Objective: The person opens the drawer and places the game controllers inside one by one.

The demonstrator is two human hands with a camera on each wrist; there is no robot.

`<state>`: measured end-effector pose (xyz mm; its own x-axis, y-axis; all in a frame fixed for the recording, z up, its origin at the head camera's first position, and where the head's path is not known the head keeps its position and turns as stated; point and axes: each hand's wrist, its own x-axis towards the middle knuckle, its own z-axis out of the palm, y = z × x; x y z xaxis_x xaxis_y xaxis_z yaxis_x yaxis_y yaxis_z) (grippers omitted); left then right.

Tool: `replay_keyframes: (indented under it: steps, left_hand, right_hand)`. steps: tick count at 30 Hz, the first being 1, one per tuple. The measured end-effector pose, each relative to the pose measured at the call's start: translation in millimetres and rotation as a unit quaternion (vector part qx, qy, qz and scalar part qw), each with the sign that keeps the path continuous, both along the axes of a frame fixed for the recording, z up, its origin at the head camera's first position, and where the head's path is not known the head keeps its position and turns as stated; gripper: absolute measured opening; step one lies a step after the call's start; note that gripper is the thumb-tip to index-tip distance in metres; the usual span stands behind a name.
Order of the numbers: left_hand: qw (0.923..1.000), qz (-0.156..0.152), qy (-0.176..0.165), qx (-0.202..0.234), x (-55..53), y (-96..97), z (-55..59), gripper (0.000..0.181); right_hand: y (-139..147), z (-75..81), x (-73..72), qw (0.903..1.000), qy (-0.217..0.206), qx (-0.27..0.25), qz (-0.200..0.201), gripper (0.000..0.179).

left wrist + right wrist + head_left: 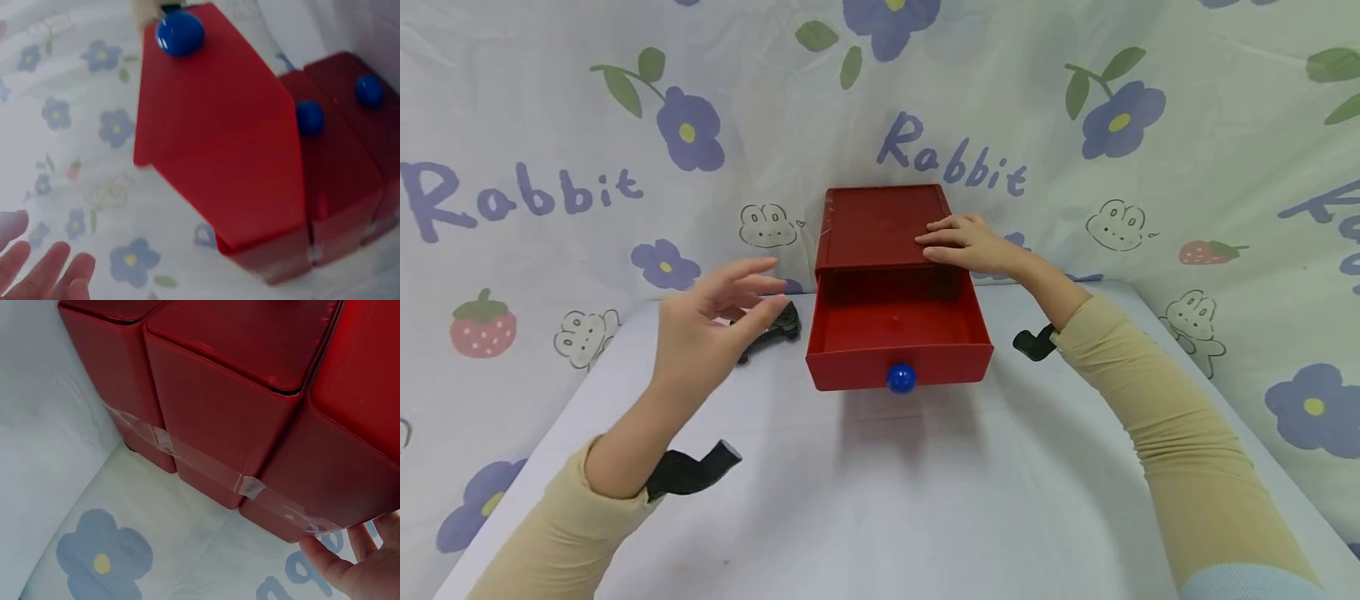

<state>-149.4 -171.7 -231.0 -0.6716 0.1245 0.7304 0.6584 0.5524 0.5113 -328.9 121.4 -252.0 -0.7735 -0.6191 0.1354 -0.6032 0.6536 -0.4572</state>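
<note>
A red drawer unit (883,225) stands at the back middle of the table, its top drawer (898,367) pulled out and its inside bare. A round blue knob (901,378) sits on that drawer's front. Two lower drawers with blue knobs are closed in the left wrist view. My right hand (966,242) rests on the unit's top at the right edge, fingers extended; the right wrist view has its fingertips against the top corner. To the left of the drawer my left hand (711,321) hovers with fingers loosely bent, nothing in it.
A dark, knobbly object (782,325) lies on the table left of the unit, partly behind my left hand. Clear tape (200,459) runs along the unit's side. Behind it hangs a flowered cloth (760,133). A white cover (880,517) lies over the table.
</note>
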Motion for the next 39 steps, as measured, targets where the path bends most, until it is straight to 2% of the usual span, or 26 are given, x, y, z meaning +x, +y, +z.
replay_keyframes:
  steps: [4, 9, 13, 17, 20, 24, 29, 31, 35, 39]
  left_hand:
    - [0.9979, 0.051, 0.04, -0.007, -17.0, -17.9, 0.7, 0.037]
    - [0.9919, 0.118, 0.028, -0.039, -42.1, -42.6, -10.0, 0.041]
    - [0.9889, 0.139, -0.023, -0.047, -62.7, -60.5, -26.4, 0.047]
    - [0.9829, 0.14, -0.111, -0.044, -80.4, -77.6, -47.0, 0.054]
    - [0.971, 0.15, -0.178, -0.054, -93.2, -91.2, -66.0, 0.061]
    - [0.9525, 0.167, -0.245, -0.07, -107.7, -109.8, -94.4, 0.07]
    - [0.9336, 0.164, -0.304, -0.096, -119.2, -121.3, -127.6, 0.082]
    - [0.9284, 0.163, -0.318, -0.102, -123.3, -122.7, -139.6, 0.086]
    - [0.9198, 0.168, -0.336, -0.113, -130.5, -123.7, -159.8, 0.088]
    - [0.908, 0.186, -0.348, -0.141, -135.3, -123.3, -175.0, 0.088]
  right_hand:
    - [0, -0.6, -0.7, 1.0, -0.002, -0.007, 0.004, 0.046]
    - [0, 0.6, 2.2, 0.9995, 0.004, -0.029, 0.014, 0.048]
    - [-1, 1.4, 3.8, 0.9994, 0.004, -0.032, 0.014, 0.049]
    - [-1, 0.7, 1.8, 0.9998, 0.002, -0.019, 0.009, 0.047]
    - [-1, 0.3, 1.1, 0.9999, -0.002, -0.011, 0.002, 0.045]
    - [-1, 0.0, 1.5, 0.9999, -0.006, -0.011, -0.003, 0.044]
    - [-1, -0.9, 0.7, 0.9999, -0.008, -0.014, -0.004, 0.044]
    - [-1, -0.9, 0.3, 0.9999, -0.008, -0.013, -0.002, 0.045]
    - [-1, -0.6, -0.2, 0.9999, -0.006, -0.01, 0.002, 0.045]
    - [-1, -0.8, -1.1, 1.0, -0.003, -0.006, 0.001, 0.044]
